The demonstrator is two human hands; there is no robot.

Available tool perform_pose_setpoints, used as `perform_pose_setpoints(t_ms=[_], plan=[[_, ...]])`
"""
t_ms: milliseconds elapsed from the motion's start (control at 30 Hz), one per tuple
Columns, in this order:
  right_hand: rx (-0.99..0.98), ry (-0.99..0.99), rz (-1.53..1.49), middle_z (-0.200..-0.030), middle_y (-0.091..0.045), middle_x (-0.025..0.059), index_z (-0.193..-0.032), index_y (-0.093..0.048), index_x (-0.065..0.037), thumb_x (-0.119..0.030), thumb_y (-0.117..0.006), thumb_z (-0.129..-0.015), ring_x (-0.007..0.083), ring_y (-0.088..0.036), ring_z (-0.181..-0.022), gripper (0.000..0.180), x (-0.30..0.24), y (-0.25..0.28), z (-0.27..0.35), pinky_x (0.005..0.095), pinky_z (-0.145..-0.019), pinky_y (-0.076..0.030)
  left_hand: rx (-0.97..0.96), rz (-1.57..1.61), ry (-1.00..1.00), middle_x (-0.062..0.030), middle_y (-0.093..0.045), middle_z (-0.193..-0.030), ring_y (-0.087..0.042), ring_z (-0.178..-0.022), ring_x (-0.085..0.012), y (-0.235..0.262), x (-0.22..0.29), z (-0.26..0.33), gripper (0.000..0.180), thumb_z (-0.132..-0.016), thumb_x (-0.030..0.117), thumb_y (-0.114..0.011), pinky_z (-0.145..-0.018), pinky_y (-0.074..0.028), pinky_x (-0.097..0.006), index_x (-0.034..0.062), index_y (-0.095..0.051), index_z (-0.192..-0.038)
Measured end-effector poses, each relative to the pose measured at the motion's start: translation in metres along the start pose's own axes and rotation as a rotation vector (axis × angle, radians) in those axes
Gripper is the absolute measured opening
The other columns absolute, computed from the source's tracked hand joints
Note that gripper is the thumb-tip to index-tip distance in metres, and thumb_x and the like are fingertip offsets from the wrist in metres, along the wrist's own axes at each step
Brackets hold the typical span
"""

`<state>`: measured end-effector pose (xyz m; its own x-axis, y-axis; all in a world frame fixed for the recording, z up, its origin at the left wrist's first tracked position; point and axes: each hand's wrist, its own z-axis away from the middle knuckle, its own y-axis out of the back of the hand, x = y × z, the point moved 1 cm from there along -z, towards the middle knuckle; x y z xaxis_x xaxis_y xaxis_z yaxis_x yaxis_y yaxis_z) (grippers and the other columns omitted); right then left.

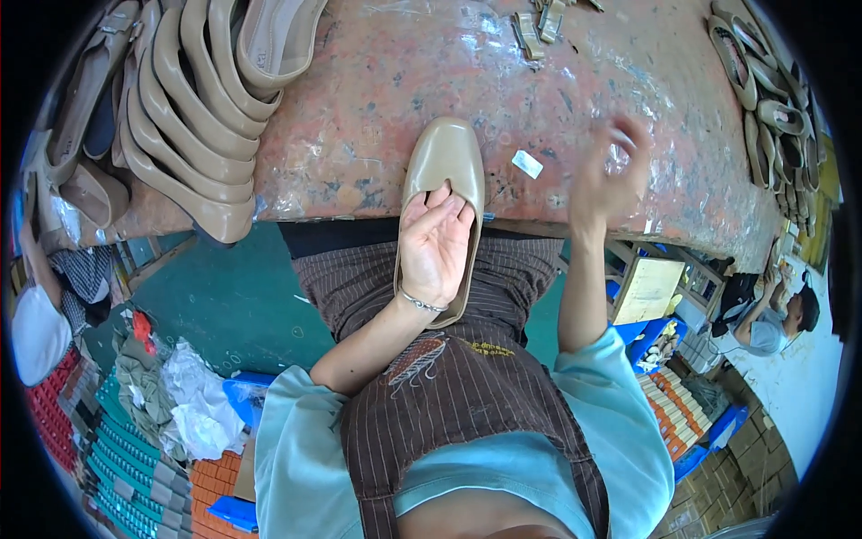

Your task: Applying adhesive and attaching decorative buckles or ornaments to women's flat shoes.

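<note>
A beige slip-on shoe (446, 148) with a glossy, squared toe lies over the near edge of the worktable, its heel end reaching back toward my apron. My left hand (435, 247) is inside the shoe, palm up, its fingertips tucked under the front of the opening, so it grips the shoe from within. Off to the right, my right hand (615, 171) is raised above the table, away from the shoe. Motion smears its curved fingers, and nothing shows clearly in them. A small white label-like piece (527, 163) lies between the shoe and my right hand.
Nested beige shoes (193, 135) stand at the table's left end, and more shoes (781, 135) lie at its right. Metal clip-like pieces (539, 31) sit at the far side of the worktable (359, 99). Other people (779, 310) are at both sides.
</note>
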<state>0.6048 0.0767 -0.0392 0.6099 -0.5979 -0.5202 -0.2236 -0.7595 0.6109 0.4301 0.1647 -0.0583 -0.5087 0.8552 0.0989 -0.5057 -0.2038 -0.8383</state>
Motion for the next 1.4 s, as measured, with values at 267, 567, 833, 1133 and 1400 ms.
perform_pose_setpoints(t_ms=[267,567,833,1133,1400], plan=[[-0.276,0.182,0.245,-0.086,-0.061,0.0113,-0.106,-0.063,-0.007,-0.019,-0.065,-0.082,0.0258,-0.061,-0.078,0.027,-0.003,-0.086,-0.047,0.0335,-0.069,-0.048,0.029,0.060,0.015,-0.0140,-0.052,-0.111,-0.048,-0.114,-0.0260,-0.001,-0.004,-0.005,0.024,-0.081,-0.009,-0.046,-0.107,-0.031,-0.043,-0.0026,-0.049,-0.104],[-0.749,-0.778,-0.986,-0.069,-0.065,0.0070,-0.097,-0.065,0.001,-0.009,-0.064,-0.084,0.0097,-0.062,-0.061,0.016,-0.061,-0.006,0.008,0.0185,-0.051,-0.047,0.008,0.061,0.016,-0.0137,-0.055,-0.108,-0.052,-0.108,-0.0224,-0.008,0.003,-0.004,0.013,-0.094,0.009,-0.045,-0.100,-0.038,-0.036,-0.0016,-0.051,-0.100],[-0.794,-0.696,-0.710,-0.067,-0.063,0.0022,-0.087,-0.066,0.000,-0.007,-0.068,-0.081,0.0028,-0.054,-0.057,0.010,-0.065,-0.017,0.031,0.0161,-0.049,-0.041,0.009,0.000,0.020,-0.0174,-0.048,-0.121,-0.047,-0.117,-0.0264,-0.012,0.000,-0.005,0.030,-0.097,0.017,-0.042,-0.102,-0.037,-0.040,-0.0063,-0.045,-0.116],[-0.731,-0.624,-0.665,-0.066,-0.063,0.0015,-0.082,-0.066,0.001,-0.005,-0.069,-0.079,0.0035,-0.055,-0.059,0.007,-0.058,-0.024,0.041,0.0177,-0.053,-0.044,0.020,0.006,0.028,-0.0175,-0.047,-0.123,-0.045,-0.119,-0.0263,-0.008,0.001,-0.005,0.032,-0.097,0.018,-0.042,-0.104,-0.035,-0.041,-0.0065,-0.044,-0.117],[-0.649,-0.360,-0.475,-0.059,-0.054,0.0007,-0.080,-0.060,0.001,-0.005,-0.072,-0.076,0.0026,-0.047,-0.052,0.014,-0.071,-0.021,0.043,0.0193,-0.047,-0.039,0.191,-0.238,0.055,-0.0086,-0.061,-0.103,-0.059,-0.095,-0.0141,-0.017,0.005,-0.015,0.020,-0.092,0.015,-0.056,-0.086,-0.049,-0.029,-0.0015,-0.056,-0.102]])
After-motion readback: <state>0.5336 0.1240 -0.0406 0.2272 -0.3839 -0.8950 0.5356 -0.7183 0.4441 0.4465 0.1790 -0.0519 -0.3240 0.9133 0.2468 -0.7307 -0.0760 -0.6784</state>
